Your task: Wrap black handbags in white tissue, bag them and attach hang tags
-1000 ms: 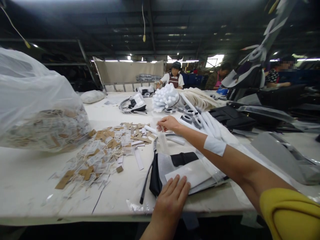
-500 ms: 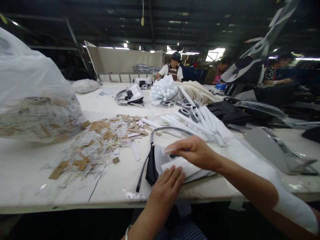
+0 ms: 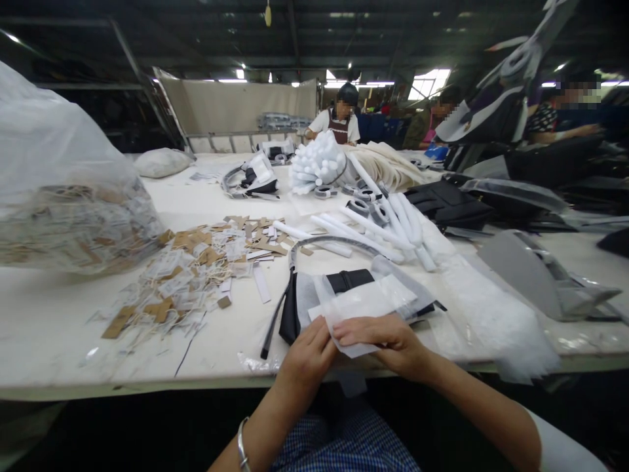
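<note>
While the clear plastic sack (image 3: 63,144) on the left puffs up big and round, the paper tags (image 3: 196,252) next to it lie flat in a messy heap. Some tags are brown and some are white, with thin strings mixed in. Long, smooth white sticks (image 3: 373,225) lie past the black bag (image 3: 289,314), and a bunch of round white ends (image 3: 319,160) sits farther back. Thin white sheets (image 3: 491,314) with a ragged edge spread out on the right.

The left hand (image 3: 305,354) has its fingers close together, with the tips at the low edge of the white paper (image 3: 378,295). The right hand (image 3: 398,347) is just beside it, fingers together and laid over the paper. I cannot tell if either hand is pinching it.

The bag lies on its side near the front edge of the table (image 3: 122,370). Its black side looks smooth. Thin, cloudy wrap (image 3: 307,295) covers part of it, and the paper lies across the front. Its wrapped handle (image 3: 334,240) makes a curve behind it, and a thin black strap (image 3: 274,321) hangs down on the left.
</note>
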`<state>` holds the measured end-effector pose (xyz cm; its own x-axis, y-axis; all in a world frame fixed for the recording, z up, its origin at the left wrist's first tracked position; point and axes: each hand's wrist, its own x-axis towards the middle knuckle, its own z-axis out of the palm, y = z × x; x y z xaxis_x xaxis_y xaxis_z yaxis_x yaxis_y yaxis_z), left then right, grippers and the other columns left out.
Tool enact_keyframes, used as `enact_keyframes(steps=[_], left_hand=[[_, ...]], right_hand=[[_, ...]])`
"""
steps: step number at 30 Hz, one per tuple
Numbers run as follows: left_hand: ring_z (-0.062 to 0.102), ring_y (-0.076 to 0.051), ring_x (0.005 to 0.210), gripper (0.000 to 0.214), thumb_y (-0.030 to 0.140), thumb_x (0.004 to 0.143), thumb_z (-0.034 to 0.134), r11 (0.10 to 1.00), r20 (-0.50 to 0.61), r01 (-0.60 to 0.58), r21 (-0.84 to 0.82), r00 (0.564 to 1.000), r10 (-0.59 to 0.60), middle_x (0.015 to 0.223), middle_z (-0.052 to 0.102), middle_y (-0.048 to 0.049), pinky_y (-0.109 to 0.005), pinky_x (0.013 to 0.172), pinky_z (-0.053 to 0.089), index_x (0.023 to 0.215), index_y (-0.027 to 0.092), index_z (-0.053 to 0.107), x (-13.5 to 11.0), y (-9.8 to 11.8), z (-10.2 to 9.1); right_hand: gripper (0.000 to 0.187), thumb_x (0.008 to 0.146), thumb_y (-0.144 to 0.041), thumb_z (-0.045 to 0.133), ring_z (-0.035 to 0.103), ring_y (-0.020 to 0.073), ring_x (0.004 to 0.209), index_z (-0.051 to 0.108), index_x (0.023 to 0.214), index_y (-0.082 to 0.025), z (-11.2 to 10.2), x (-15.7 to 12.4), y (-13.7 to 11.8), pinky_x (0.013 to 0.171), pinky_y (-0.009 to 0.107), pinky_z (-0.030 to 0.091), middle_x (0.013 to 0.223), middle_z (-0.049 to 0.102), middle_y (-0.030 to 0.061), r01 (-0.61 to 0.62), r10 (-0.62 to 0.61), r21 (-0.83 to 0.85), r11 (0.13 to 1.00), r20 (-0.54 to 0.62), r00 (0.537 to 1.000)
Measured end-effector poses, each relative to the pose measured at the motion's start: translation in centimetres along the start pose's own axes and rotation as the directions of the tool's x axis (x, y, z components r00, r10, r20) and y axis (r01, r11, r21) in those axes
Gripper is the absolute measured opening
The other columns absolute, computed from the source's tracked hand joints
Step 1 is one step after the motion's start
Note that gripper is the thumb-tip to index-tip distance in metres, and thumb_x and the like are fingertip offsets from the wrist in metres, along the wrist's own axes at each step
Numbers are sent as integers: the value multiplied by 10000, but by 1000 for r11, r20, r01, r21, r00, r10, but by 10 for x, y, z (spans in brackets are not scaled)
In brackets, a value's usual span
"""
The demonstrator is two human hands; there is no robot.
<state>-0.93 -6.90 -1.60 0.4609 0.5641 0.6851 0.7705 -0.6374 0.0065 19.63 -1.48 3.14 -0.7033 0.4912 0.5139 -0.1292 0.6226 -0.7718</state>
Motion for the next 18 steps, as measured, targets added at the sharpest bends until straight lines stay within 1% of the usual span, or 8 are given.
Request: enact_keyframes(steps=[3, 6, 9, 12, 15, 18], left_hand=[[670, -237, 1065, 305, 225, 1012, 397, 1000, -31, 15, 13, 999, -14, 1060, 720, -133, -371, 977, 561, 1096, 87, 655, -2, 2, 0], [653, -230, 1096, 286, 218, 1009, 417, 999, -61, 34, 5, 998, -33, 1063, 718, -120, -386, 1018, 531, 1096, 100, 663, -5, 5, 1], [618, -241, 1160, 250, 185, 990, 467, 997, -67, 72, 4, 995, -71, 1158, 687, -128, -406, 1027, 514, 1141, 133, 660, -11, 6, 1], [592, -267, 1190, 242, 154, 952, 543, 996, -53, 91, -24, 994, -92, 1233, 648, -144, -422, 1006, 518, 1167, 160, 652, -17, 3, -1], [593, -258, 1179, 261, 159, 944, 563, 993, -57, 74, -89, 995, -79, 1210, 658, -151, -408, 1016, 510, 1198, 125, 617, -22, -2, -1], [599, -235, 1171, 251, 185, 957, 551, 983, -92, 118, -141, 987, -131, 1173, 666, -162, -374, 1007, 516, 1188, 98, 592, -25, -5, 0]], right_hand=[[324, 935, -134, 585, 648, 211, 1166, 691, 1229, -217, 4, -3, 2, 1036, 384, 510, 1197, 712, 104, 45, -45, -34, 998, 0, 999], [303, 943, -165, 584, 647, 221, 1168, 693, 1223, -204, 9, -7, 5, 1042, 399, 504, 1187, 714, 116, 69, -70, -44, 997, -31, 997], [277, 948, -196, 589, 662, 214, 1142, 704, 1200, -205, 11, -9, 6, 1034, 388, 510, 1161, 726, 112, 55, -58, -47, 997, -66, 996], [262, 946, -196, 593, 677, 210, 1115, 715, 1178, -201, 11, -10, 6, 1022, 378, 518, 1149, 730, 112, 38, -41, -37, 999, -73, 996], [276, 944, -170, 583, 667, 212, 1133, 707, 1189, -188, 11, -11, 7, 1024, 383, 518, 1164, 724, 120, 62, -64, -61, 996, -46, 997], [342, 939, -91, 518, 659, 188, 1145, 680, 1224, -188, 13, -13, 11, 1042, 378, 502, 1169, 723, 110, 134, -132, -170, 976, 21, 991]])
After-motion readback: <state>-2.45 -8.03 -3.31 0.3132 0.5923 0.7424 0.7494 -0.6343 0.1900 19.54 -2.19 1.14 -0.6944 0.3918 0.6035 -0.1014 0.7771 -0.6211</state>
